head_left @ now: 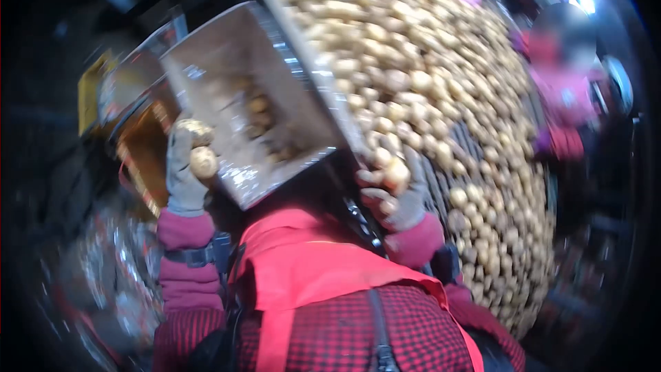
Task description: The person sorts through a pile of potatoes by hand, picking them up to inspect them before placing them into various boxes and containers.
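My left hand (184, 182), in a grey glove, is closed on two potatoes (204, 162) just left of a metal bin (206, 107). Over the edge of the sorting table, my right hand (411, 203), gloved too, has its fingers curled round several potatoes (396, 175). A few darker potatoes (259, 114) lie at the bottom of the bin. The heap of potatoes (420, 83) spreads over the table right beside my right hand. Motion blurs some edges.
Dark rollers (468, 148) show between the potatoes. An orange-brown container (141, 138) and a yellow one (93, 93) stand left of the bin. Another person in pink (564, 100) is at the table's far side. Plastic bags (113, 269) lie at lower left.
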The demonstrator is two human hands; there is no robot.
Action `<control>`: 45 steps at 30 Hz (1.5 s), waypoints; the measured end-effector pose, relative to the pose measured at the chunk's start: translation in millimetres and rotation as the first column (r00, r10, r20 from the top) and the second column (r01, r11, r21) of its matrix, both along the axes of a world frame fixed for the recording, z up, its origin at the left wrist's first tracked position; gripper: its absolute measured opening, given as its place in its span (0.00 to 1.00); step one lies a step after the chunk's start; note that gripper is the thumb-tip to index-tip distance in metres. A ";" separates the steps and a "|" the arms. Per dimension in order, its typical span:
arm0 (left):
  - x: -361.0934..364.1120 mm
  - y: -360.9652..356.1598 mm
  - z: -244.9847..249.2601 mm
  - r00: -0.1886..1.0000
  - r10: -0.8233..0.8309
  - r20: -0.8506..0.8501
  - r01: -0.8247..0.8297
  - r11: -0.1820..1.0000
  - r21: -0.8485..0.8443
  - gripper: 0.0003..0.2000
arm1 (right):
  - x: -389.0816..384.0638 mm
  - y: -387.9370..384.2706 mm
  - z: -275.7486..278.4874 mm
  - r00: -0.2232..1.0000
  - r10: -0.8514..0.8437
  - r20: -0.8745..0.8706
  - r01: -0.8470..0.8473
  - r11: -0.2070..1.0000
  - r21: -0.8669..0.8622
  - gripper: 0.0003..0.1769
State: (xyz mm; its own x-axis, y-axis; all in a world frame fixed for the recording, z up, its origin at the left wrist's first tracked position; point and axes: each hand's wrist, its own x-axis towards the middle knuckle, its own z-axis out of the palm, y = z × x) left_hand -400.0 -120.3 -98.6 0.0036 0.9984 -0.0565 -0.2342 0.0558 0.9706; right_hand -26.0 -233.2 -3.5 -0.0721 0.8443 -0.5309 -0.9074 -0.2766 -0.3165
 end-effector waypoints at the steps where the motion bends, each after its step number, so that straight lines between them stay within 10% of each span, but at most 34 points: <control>1: 20.8 15.4 0.9 0.997 -0.056 -0.047 0.058 0.998 0.027 0.29 | 0.1 3.4 6.9 0.999 -0.017 0.034 0.017 1.000 0.011 0.33; 4: 80.9 48.7 44.6 0.963 -0.254 0.095 0.264 0.957 -0.118 0.29 | 13.1 3.6 1.5 0.997 -0.075 0.013 0.073 0.992 0.099 0.34; 8: 147.9 72.4 59.8 0.644 -0.017 -0.765 0.398 0.861 0.316 0.36 | 27.3 0.9 18.7 0.976 -0.208 -0.062 0.212 0.976 0.055 0.36; 11: 204.0 41.0 72.4 0.770 -0.220 -0.599 0.485 0.811 0.326 0.32 | 36.4 -11.3 24.0 0.958 -0.287 -0.005 0.287 0.958 0.000 0.30; 18: 308.1 -26.0 126.7 0.527 -0.220 -0.821 0.842 0.261 0.471 0.27 | 41.9 -33.5 14.1 0.862 -0.329 0.385 0.331 0.941 0.062 0.25; 21: 326.4 -30.7 123.4 0.412 -0.263 -0.873 0.896 0.294 0.334 0.24 | 52.9 -43.9 -17.6 0.792 -0.352 0.499 0.321 0.935 0.151 0.26; 22: 327.2 -30.1 120.3 0.424 -0.327 -0.844 0.892 0.314 0.326 0.23 | 42.2 -47.8 -0.8 0.569 -0.345 0.747 0.264 0.936 0.232 0.26; 24: 325.2 -24.8 110.2 0.450 -0.446 -0.774 0.881 0.362 0.304 0.22 | 47.8 -52.6 -6.3 0.682 -0.372 0.630 0.184 0.921 0.344 0.27; 25: 325.3 -23.7 103.7 0.575 -0.567 -0.591 0.814 0.473 0.338 0.20 | 61.6 -49.5 -9.1 0.928 -0.312 0.204 0.217 0.897 0.386 0.27; 28: 319.9 -28.1 103.4 0.743 -0.664 -0.082 0.669 0.741 0.059 0.19 | 61.7 -46.2 8.5 0.917 -0.393 -0.064 0.395 0.919 0.017 0.29; 34: 303.2 -26.5 70.5 0.880 -0.471 0.064 0.476 0.873 -0.106 0.20 | 77.5 -43.7 -23.0 0.877 -0.374 -0.303 0.445 0.869 0.216 0.29; 40: 286.8 -35.8 73.7 0.903 -0.416 0.104 0.426 0.900 -0.095 0.20 | 93.9 -68.2 -32.7 0.747 -0.557 0.363 0.448 0.825 0.345 0.23; 42: 269.6 -31.0 78.7 0.929 -0.346 0.134 0.365 0.917 -0.164 0.19 | 112.3 -82.5 -19.4 0.840 -0.506 -0.196 0.538 0.824 0.177 0.22; 45: 220.4 -21.9 56.7 0.929 -0.350 0.123 0.365 0.921 -0.138 0.24 | 118.1 -103.8 -26.8 0.822 -0.509 -0.256 0.544 0.835 0.088 0.25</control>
State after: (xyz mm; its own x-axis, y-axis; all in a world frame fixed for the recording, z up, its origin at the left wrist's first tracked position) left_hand -179.6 -142.2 -41.9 0.3712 0.9083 -0.1931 -0.2601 0.3013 0.9174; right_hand 92.2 -337.0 -30.2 0.3105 0.8535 -0.4184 -0.9497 0.2978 -0.0972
